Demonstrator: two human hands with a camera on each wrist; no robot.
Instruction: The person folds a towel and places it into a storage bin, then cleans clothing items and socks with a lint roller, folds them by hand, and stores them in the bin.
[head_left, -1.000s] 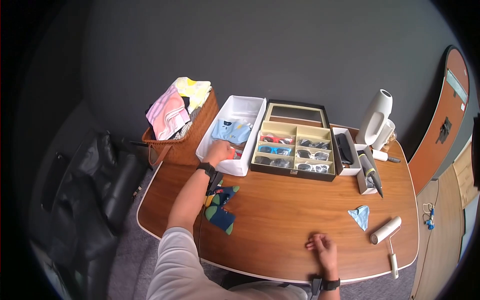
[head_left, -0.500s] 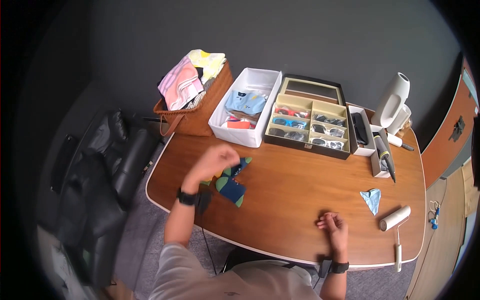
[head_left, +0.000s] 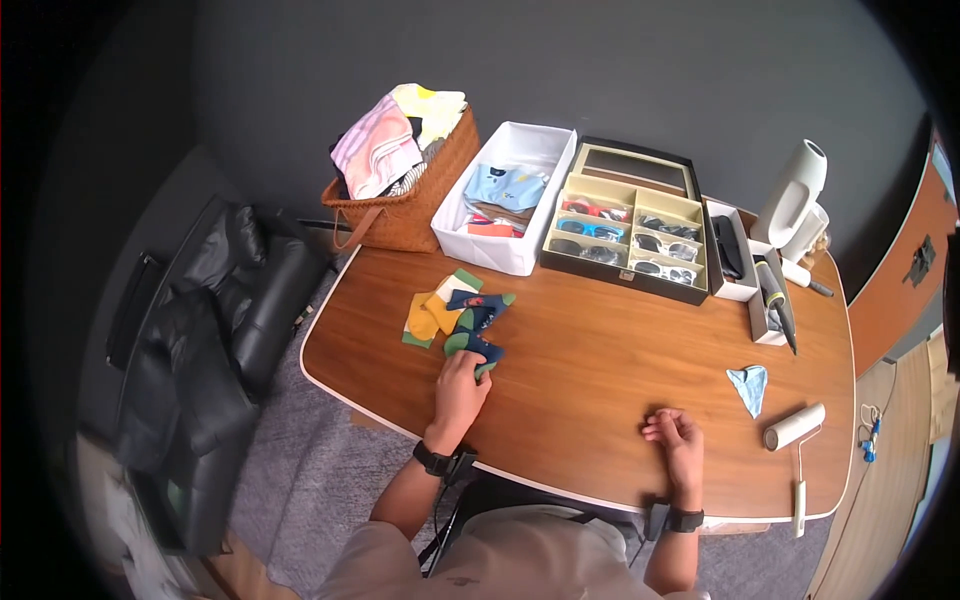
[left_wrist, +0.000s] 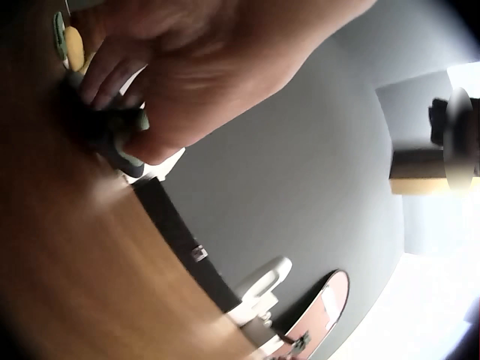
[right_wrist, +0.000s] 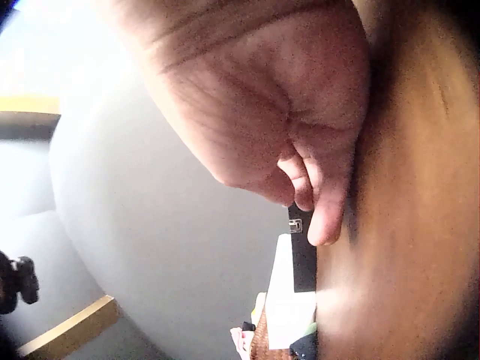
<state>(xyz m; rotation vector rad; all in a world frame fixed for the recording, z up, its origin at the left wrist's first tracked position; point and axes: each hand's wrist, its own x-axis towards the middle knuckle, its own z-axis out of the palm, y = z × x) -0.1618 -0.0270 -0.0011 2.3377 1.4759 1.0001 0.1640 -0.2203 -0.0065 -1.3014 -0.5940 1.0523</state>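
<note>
My left hand [head_left: 462,396] pinches the near end of a navy sock with green toe and heel [head_left: 481,346] at the table's left side. Seen from the left wrist, the thumb and curled fingers of that hand [left_wrist: 202,67] close on the dark sock [left_wrist: 105,127]. Another navy sock [head_left: 478,301] lies just behind it, beside yellow socks [head_left: 423,317] with green and white parts. My right hand [head_left: 680,450] rests near the table's front edge, fingers loosely curled and holding nothing; its palm [right_wrist: 277,105] shows in the right wrist view.
Behind stand a clothes-filled basket [head_left: 420,205], a white bin [head_left: 485,250] with folded clothes, an eyewear case [head_left: 625,276] and narrow white boxes [head_left: 736,290]. A blue cloth [head_left: 750,388] and lint roller [head_left: 796,427] lie at the right.
My left hand has come from the white bin down to the navy sock and taken hold of it. My right hand remains on the table, and the head view has shifted.
</note>
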